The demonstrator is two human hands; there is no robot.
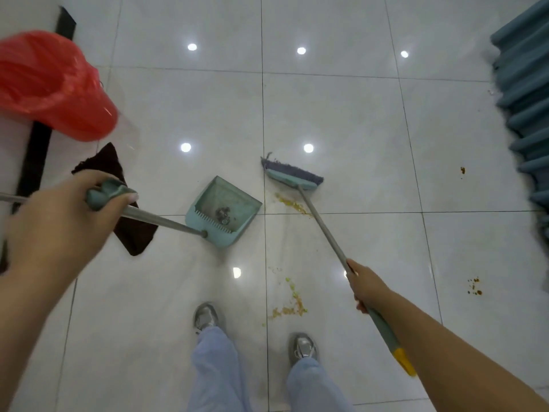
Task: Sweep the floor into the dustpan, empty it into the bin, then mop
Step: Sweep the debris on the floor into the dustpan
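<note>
My left hand point(64, 215) grips the green top of the long-handled dustpan point(224, 211), which sits on the white tile floor with some dark grit inside. My right hand point(367, 288) grips the grey pole of the broom, whose teal head and grey bristles point(292, 173) rest on the floor just right of the pan's mouth. A streak of yellowish crumbs point(292, 205) lies between the broom head and the pan. More crumbs point(289, 304) lie near my right foot. Brown spots point(474, 286) dot the floor at the right. The red-lined bin point(56, 84) stands at the upper left.
A dark brown cloth point(111, 169) lies on the floor under the dustpan's pole, beside a black strip point(37, 153) along the left. Blue-green curtains point(525, 93) hang at the right edge. My two grey shoes point(206, 316) stand at the bottom centre. Another brown spot point(462, 170) lies near the curtains.
</note>
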